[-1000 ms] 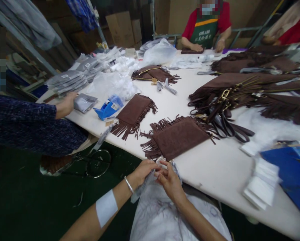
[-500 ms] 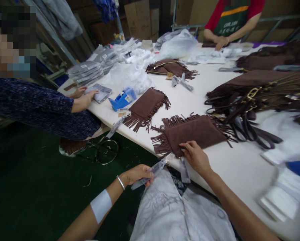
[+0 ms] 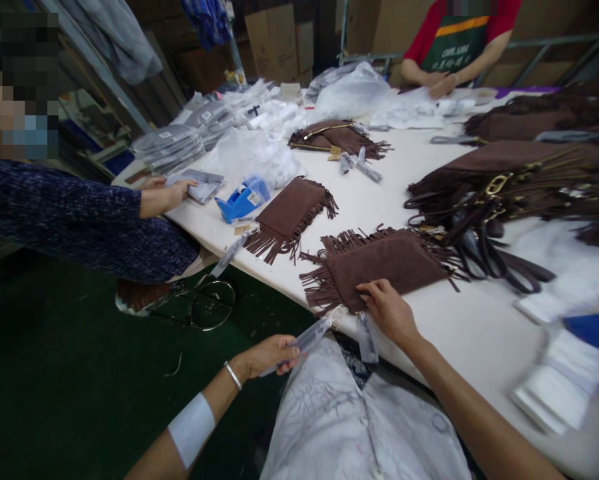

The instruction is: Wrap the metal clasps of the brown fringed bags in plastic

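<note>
A brown fringed bag [image 3: 389, 263] lies flat at the table's near edge, with fringe on its left, right and far sides. My left hand [image 3: 274, 353] is closed round a strap in a clear plastic sleeve [image 3: 310, 335], which slants up to the bag's near left corner. My right hand [image 3: 390, 312] pinches the bag's near edge, close to that corner; its thumb is partly hidden. Just below it, a second plastic-sleeved piece [image 3: 367, 339] hangs over the table edge.
Another fringed bag [image 3: 290, 205] lies beyond, by a blue tape dispenser [image 3: 240, 200]. Brown bags [image 3: 529, 173] are heaped on the right, above white packets [image 3: 554, 387]. One co-worker's hands [image 3: 172, 193] hold a grey packet at left; another person [image 3: 457, 47] stands across the table.
My left hand has shifted slightly left and down along the sleeved strap. My right hand keeps its place on the bag. The whole view has moved a little.
</note>
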`<state>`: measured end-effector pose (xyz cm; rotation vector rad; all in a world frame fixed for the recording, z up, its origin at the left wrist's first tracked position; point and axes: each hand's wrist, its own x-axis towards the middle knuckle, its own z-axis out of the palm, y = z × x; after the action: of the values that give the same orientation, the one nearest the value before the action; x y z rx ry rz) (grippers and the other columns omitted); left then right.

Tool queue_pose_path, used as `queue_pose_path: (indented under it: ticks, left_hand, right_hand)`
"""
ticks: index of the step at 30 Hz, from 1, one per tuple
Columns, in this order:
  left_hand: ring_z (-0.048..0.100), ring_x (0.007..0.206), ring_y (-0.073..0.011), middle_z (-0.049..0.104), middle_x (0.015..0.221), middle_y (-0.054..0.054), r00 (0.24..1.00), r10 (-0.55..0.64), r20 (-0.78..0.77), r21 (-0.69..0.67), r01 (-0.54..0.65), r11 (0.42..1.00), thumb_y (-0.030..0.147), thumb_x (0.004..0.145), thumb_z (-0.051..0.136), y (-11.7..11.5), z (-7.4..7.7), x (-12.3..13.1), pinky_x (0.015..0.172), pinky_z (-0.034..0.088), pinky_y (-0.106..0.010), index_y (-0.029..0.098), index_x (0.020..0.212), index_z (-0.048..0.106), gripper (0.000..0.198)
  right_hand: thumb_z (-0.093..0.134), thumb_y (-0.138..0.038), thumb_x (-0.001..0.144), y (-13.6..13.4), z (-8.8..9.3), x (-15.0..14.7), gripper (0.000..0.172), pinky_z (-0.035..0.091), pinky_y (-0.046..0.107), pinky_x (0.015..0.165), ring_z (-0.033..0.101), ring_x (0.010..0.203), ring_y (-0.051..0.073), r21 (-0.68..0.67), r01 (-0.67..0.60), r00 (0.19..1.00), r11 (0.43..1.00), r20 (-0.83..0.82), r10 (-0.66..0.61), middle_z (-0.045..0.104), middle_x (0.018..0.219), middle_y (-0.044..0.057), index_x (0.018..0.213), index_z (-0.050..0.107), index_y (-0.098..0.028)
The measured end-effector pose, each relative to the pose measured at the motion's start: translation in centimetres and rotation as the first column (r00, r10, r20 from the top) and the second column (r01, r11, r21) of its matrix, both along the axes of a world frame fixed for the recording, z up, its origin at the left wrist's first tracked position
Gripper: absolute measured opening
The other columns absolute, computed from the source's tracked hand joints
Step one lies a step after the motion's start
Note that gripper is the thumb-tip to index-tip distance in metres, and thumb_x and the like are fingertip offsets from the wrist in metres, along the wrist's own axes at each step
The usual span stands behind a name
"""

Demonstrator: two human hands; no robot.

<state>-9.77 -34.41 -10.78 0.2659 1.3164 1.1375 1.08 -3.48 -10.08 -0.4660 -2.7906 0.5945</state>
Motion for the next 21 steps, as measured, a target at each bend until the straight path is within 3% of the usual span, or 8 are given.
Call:
queue_pose_path:
  ticks: [4,9,14,21]
  left_hand:
    - [0.044,0.051,-0.0058,0.053,0.069,0.001,1.000,-0.013,0.009,-0.029,0.014,0.999,0.054,0.075,0.067,-0.1,0.1,0.0,0.046,0.031,-0.019,0.012,0.097,0.061,0.048]
    - [0.060,0.064,-0.0143,0.064,0.081,-0.009,0.992,0.022,0.122,-0.020,-0.020,1.000,0.061,0.080,0.055,-0.8,0.6,-0.1,0.063,0.048,-0.028,0.012,0.101,0.062,0.054]
    - [0.065,0.074,-0.0172,0.068,0.093,-0.012,0.980,-0.040,0.196,0.007,0.039,0.999,0.040,0.071,0.076,-2.6,1.2,-0.3,0.072,0.050,-0.031,0.012,0.103,0.064,0.044]
    - [0.065,0.072,-0.0169,0.070,0.098,-0.011,0.983,-0.124,0.132,-0.012,0.126,0.992,0.025,0.071,0.074,-3.4,0.2,-0.5,0.067,0.048,-0.029,0.015,0.113,0.060,0.046]
  right_hand:
    - [0.047,-0.025,0.091,0.0,-0.1,0.0,0.025,0.047,0.027,0.074,0.059,0.092,0.018,-0.005,-0.006,1.000,1.000,-0.009,0.006,0.056,0.104,0.005,0.112,0.062,-0.026]
    - [0.046,-0.025,0.091,0.1,-0.4,0.1,0.026,0.048,0.027,0.071,0.059,0.089,0.018,0.005,-0.010,1.000,1.000,-0.019,0.010,0.056,0.104,0.005,0.111,0.062,-0.026]
    - [0.047,-0.024,0.090,0.1,-0.6,0.2,0.026,0.047,0.028,0.072,0.059,0.089,0.018,-0.005,-0.006,0.999,1.000,-0.039,0.006,0.056,0.104,0.005,0.112,0.062,-0.026]
    - [0.049,-0.021,0.091,-0.1,0.0,0.2,0.025,0.046,0.026,0.078,0.057,0.094,0.017,-0.036,0.013,1.000,0.999,-0.024,-0.014,0.056,0.104,0.005,0.111,0.062,-0.026]
